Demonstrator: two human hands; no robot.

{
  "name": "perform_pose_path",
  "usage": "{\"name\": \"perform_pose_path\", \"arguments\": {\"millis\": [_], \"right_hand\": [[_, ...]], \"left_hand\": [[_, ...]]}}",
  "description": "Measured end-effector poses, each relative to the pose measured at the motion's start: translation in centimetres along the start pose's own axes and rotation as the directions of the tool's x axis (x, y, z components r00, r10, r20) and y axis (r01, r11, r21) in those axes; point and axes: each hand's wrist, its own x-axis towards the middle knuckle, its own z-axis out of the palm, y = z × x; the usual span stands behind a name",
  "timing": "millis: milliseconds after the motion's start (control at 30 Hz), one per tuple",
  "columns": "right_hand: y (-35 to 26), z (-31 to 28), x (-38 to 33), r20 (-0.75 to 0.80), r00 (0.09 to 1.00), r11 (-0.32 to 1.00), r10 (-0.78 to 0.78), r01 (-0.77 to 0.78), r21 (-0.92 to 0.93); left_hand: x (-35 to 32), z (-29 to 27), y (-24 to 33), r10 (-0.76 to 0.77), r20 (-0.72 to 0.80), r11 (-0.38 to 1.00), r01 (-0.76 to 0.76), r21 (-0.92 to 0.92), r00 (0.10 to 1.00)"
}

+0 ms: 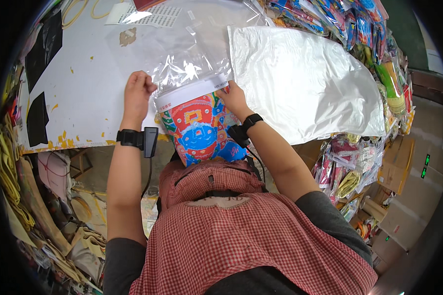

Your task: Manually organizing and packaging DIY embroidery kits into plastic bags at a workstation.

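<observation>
A colourful printed sheet (pixel 197 130), red and blue with a blocky figure and a white header strip, hangs over the table's near edge toward my apron. My right hand (pixel 235 101) grips its upper right corner, thumb on top. Clear plastic film or bag (pixel 189 66) lies beyond the header, glossy and creased; whether the sheet is inside it I cannot tell. At the film's left edge is my left hand (pixel 139 93), fingers curled together; what is pinched in them, if anything, is too small to see.
A shiny white bag (pixel 305 81) covers the right part of the white table (pixel 91 105). Packaged goods (pixel 325 19) are piled at the far right. Black tape patches (pixel 43 59) mark the table's left. Brown cartons (pixel 418 196) stand lower right; a perforated sheet (pixel 147 15) lies at the back.
</observation>
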Motion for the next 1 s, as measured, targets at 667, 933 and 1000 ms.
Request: {"name": "perform_pose_path", "arguments": {"millis": [667,933,1000], "right_hand": [[0.6,0.1,0.0,-0.018,1.0,1.0,-0.011,0.012,0.019],[0.3,0.0,-0.2,-0.021,1.0,1.0,0.008,-0.008,-0.007],[0.1,0.0,-0.2,-0.015,1.0,1.0,0.01,-0.01,-0.022]], "left_hand": [[-4.3,-7.5,-0.9,-0.265,0.001,0.382,0.104,0.918,0.964],[-4.5,-6.1,-1.2,-0.209,-0.123,0.461,0.208,0.863,0.97],[-4.8,-6.7,-2.0,-0.398,0.093,0.439,0.101,0.893,0.913]]}}
